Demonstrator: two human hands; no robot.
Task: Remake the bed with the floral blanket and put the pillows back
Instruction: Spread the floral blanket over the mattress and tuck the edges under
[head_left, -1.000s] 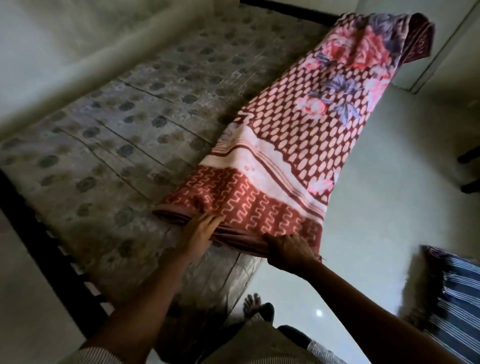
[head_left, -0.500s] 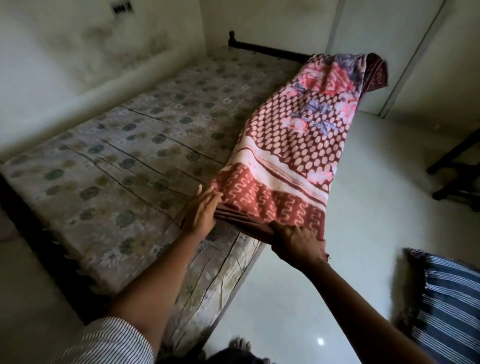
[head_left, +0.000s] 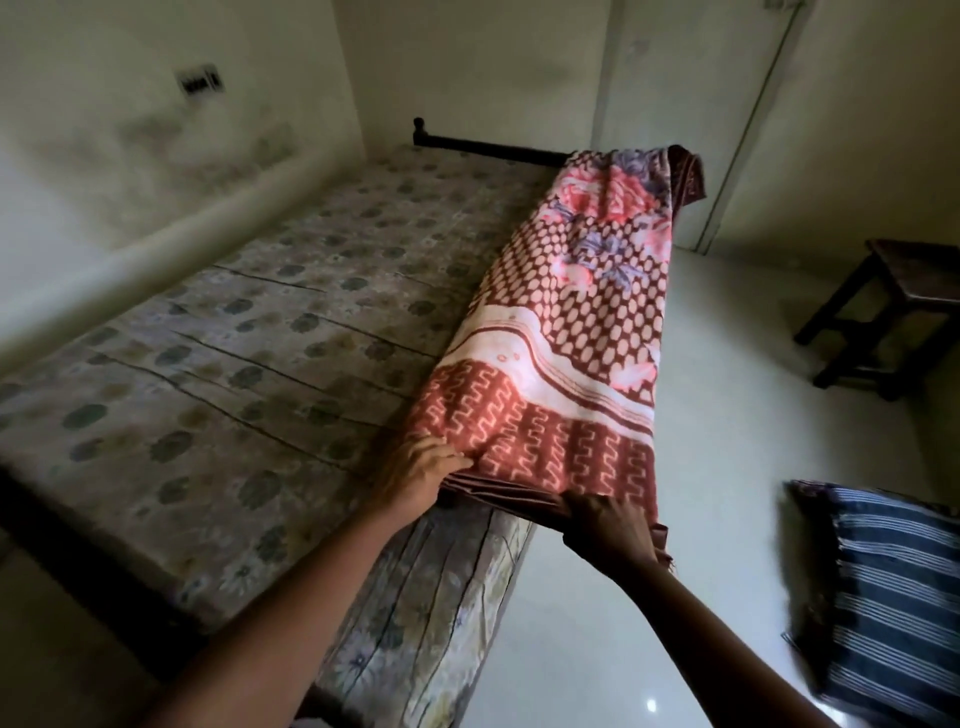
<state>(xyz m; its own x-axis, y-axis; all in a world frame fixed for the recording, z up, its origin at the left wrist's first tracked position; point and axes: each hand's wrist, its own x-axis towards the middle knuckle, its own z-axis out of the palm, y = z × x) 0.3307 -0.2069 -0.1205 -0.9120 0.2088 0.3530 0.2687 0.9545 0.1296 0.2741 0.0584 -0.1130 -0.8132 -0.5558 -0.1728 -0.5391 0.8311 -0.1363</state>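
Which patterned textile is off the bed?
The blue striped pillow, lying on the floor at right. The floral blanket lies folded along the right edge of the mattress.

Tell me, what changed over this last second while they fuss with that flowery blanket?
The left hand, half a second ago flat beside the near corner of the floral blanket, has moved onto it; whether it pinches is unclear. The right hand keeps gripping the near edge. The blanket stays a long folded strip along the side of the mattress away from the wall; the striped pillow stays on the floor.
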